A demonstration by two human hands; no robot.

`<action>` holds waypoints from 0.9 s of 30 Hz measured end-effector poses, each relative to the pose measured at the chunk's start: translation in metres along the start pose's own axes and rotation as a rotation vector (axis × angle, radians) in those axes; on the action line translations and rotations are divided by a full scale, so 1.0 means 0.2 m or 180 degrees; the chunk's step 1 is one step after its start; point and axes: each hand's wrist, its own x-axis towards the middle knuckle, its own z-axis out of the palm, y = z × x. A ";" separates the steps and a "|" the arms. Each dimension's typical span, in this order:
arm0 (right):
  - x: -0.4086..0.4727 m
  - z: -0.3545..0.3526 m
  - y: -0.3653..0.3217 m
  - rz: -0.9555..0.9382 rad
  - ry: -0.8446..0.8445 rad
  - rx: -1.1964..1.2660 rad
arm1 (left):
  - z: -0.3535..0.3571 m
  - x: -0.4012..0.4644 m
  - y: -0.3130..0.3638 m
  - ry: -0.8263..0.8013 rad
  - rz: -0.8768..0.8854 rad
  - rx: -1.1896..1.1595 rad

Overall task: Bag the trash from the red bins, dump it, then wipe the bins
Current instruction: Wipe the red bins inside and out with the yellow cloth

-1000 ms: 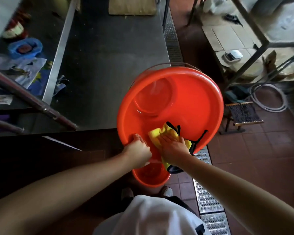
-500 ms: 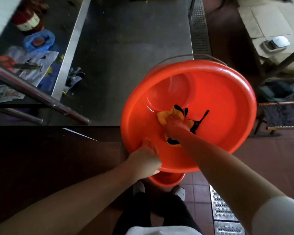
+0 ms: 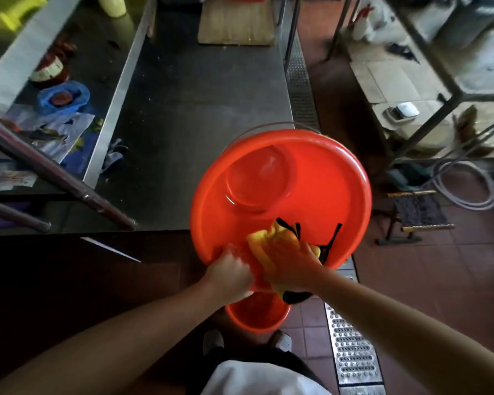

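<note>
Back up the wall comes the right hand (image 3: 293, 262), dragging the yellow cloth (image 3: 264, 246) from deep inside the red bin (image 3: 325, 195) to the near rim, right beside the left hand (image 3: 230, 273)! Left hand clamps the bin's near edge, fingers curled over the lip, while the right lies palm-down, pressing the cloth against the inner wall, its black trim poking out on both sides. Tilted mouth-up toward the camera, the bin hangs off the corner of the steel table (image 3: 200, 109), with a second red bin (image 3: 257, 315) on the tiled floor just below, by the shoes.
</note>
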 end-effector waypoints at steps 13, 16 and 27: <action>-0.24 -0.21 0.15 -0.0589 0.0318 -0.1672 | -0.05 -0.13 -0.34 -0.0114 -0.0065 0.1160; -0.25 -0.26 0.11 -0.0531 0.0434 -0.1982 | -0.09 -0.16 -0.41 -0.0138 -0.0281 0.1517; -0.25 -0.24 0.06 -0.0425 0.0538 -0.1566 | 0.03 0.05 0.00 0.0103 -0.0640 -0.0222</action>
